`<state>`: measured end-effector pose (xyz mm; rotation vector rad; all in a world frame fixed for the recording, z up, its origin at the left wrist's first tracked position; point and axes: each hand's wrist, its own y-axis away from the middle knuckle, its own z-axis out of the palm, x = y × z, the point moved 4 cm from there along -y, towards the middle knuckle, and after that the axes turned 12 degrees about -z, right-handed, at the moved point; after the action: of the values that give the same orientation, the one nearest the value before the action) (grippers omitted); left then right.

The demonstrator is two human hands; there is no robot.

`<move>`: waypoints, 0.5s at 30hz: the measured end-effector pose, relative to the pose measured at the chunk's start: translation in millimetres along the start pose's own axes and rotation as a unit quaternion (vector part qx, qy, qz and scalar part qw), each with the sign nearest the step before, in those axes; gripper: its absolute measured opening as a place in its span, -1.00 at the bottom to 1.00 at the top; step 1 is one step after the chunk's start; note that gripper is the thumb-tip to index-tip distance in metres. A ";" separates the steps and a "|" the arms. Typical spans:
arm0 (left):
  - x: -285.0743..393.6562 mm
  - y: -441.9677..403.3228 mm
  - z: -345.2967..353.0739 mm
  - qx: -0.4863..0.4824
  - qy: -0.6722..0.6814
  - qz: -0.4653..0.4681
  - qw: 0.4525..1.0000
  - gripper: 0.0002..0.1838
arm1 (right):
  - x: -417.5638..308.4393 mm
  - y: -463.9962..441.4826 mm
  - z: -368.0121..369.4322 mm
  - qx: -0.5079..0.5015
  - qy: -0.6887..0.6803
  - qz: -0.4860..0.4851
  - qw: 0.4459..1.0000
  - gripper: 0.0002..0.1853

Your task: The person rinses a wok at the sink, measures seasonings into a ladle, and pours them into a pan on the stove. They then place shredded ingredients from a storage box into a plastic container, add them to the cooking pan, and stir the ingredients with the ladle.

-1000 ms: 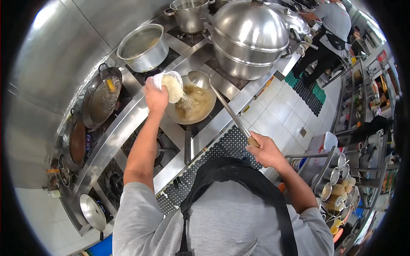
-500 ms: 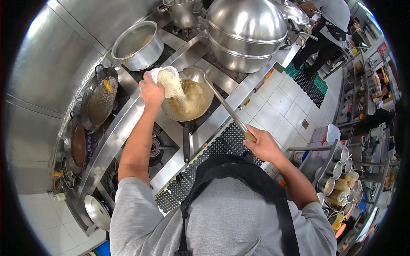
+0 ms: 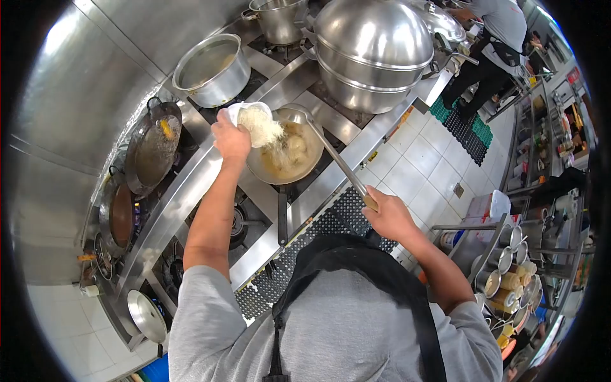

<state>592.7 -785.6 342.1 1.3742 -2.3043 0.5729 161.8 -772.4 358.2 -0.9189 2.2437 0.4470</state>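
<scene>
My left hand (image 3: 230,135) is closed on a small white bowl (image 3: 239,112), tipped over the left side of a frying pan (image 3: 259,169). Fine pale shreds (image 3: 261,126) spill from the bowl; their exact kind cannot be made out. Inside the pan is a yellowish-brown liquid with pale lumps (image 3: 294,149). Wrapped round the wooden grip end of a long metal ladle (image 3: 340,160), my right hand (image 3: 389,215) holds it slanting over the stove. The ladle's bowl rests at the pan's far edge. The pan's black handle points toward me.
Behind the pan stand an open pot (image 3: 219,94) and a big domed steamer (image 3: 374,38). Two woks, one here (image 3: 149,156), line the left wall. A bare burner (image 3: 238,226) lies near my left forearm. A co-worker (image 3: 499,38) stands far right, beyond a rack of containers (image 3: 506,280).
The view has shifted slightly, moving the scene right and down. More pale shreds have slid out of the tipped bowl into the pan. Both hands keep their holds.
</scene>
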 end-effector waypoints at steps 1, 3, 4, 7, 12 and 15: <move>2.3 0.4 -0.9 -0.003 -0.009 0.008 1.000 -0.25 | -2.3 -4.3 1.6 -0.007 0.017 0.003 1.000 -0.35; 4.0 2.9 -3.9 -0.008 -0.026 0.019 0.999 -0.25 | 1.2 -6.9 8.8 -0.012 0.052 -0.004 0.999 -0.33; 3.9 2.1 -4.0 -0.003 -0.023 0.022 0.999 -0.25 | 10.6 -10.4 20.3 -0.007 0.069 -0.015 0.997 -0.33; -0.9 1.1 -2.6 0.005 -0.010 0.014 1.000 -0.25 | 18.6 -11.7 44.7 -0.040 -0.042 0.021 0.998 -0.39; -3.4 -1.6 3.0 0.006 0.008 0.026 1.000 -0.23 | 11.3 -17.1 56.6 -0.123 -0.706 0.279 0.639 -0.67; -0.3 6.9 -1.2 -0.008 -0.017 0.062 0.998 -0.24 | -3.7 -10.0 46.7 -0.119 -0.658 0.263 0.696 -0.79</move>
<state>586.8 -781.8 342.0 1.2488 -2.4299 0.5715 191.9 -752.9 326.5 0.1205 1.0017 1.1977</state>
